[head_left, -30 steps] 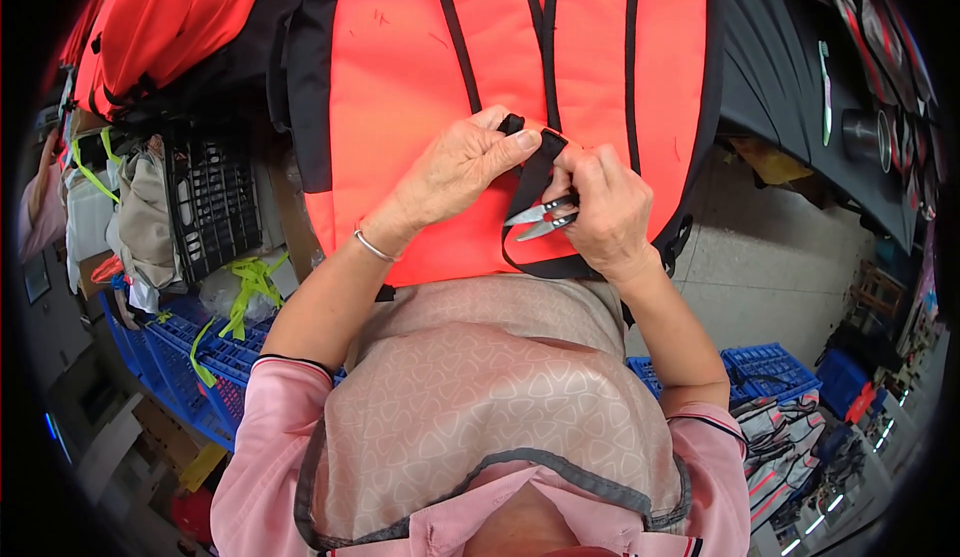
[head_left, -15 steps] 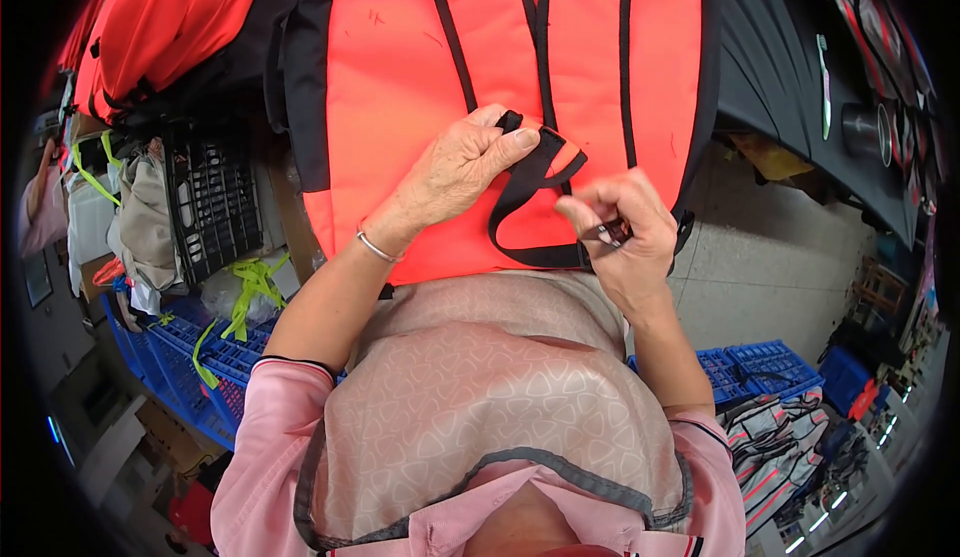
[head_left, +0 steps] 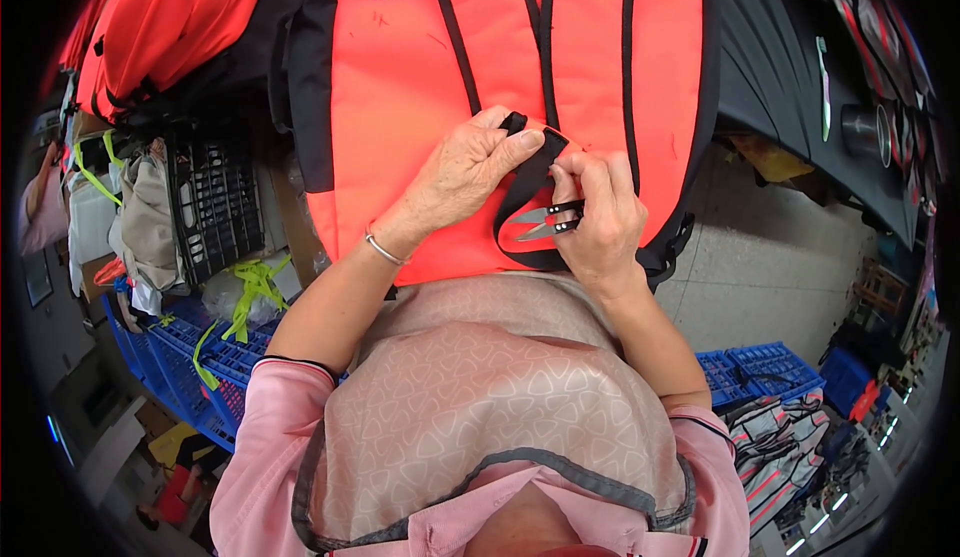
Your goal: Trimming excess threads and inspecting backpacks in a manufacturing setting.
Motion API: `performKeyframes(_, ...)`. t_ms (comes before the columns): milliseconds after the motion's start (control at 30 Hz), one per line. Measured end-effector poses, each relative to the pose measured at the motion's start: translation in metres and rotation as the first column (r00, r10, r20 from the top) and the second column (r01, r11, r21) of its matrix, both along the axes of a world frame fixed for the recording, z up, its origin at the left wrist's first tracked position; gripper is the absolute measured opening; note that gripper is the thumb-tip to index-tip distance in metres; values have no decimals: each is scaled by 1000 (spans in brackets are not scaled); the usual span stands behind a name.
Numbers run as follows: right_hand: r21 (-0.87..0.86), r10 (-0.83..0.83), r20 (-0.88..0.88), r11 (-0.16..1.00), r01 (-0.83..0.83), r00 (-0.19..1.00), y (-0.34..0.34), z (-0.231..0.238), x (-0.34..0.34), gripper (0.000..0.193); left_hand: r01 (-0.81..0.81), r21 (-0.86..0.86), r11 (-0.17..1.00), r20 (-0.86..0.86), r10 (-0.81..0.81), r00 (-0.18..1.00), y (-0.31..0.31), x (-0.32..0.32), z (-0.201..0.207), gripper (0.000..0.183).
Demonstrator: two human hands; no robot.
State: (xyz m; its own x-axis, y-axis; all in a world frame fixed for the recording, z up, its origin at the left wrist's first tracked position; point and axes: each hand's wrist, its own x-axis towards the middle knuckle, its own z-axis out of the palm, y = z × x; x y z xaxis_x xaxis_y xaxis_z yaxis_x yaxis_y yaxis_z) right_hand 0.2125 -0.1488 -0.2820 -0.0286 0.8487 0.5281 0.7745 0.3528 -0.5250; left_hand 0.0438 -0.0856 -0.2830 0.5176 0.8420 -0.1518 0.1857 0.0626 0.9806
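Observation:
A bright orange bag (head_left: 390, 147) with black side panels and black cords lies in front of me, its near edge against my apron. My left hand (head_left: 455, 172) is closed, thumb on top, pinching a black webbing strap (head_left: 515, 197) near the bag's middle. Just right of it, my right hand (head_left: 610, 222) is curled round small black-handled thread snips (head_left: 535, 222), whose blades point left and stand apart over the strap. The right thumb and forefinger meet at the strap's end beside the left thumb; whether they grip it is hidden.
More orange bags (head_left: 175, 27) are piled at the far left. A black crate (head_left: 215, 197) and blue crates (head_left: 215, 347) stand at my left, another blue crate (head_left: 770, 367) at my right. On the dark-covered table at right lie a toothbrush (head_left: 824, 87) and a metal cup (head_left: 868, 135).
My right hand has moved up and left to the strap's end beside my left hand. The snips have turned, so their blades now show. My left hand keeps its hold.

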Motion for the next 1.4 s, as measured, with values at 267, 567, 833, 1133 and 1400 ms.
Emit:
performKeyframes(267, -297, 70, -368, 936, -189, 927, -6, 3, -5, 27, 13, 44, 999, -38, -11, 999, 2, -3, -12, 39)
performKeyframes(567, -430, 26, -549, 848, -309, 835, -22, 27, 5, 11, -22, -38, 999, 61, 24, 998, 2, -5, -23, 41)
performKeyframes(833, -499, -187, -561, 854, -149, 806, -16, 43, 19, 29, -86, -138, 987, 187, 111, 976, -7, 3, -6, 41)
performKeyframes(1133, -332, 110, -339, 915, -228, 934, 6, 40, 18, 32, -41, -104, 994, 112, 53, 992, -5, -1, -8, 40)
performKeyframes(1400, -359, 413, -101, 833, -421, 905, 32, 38, 33, 21, 17, -168, 986, 160, 10, 987, -3, -5, -16, 41)
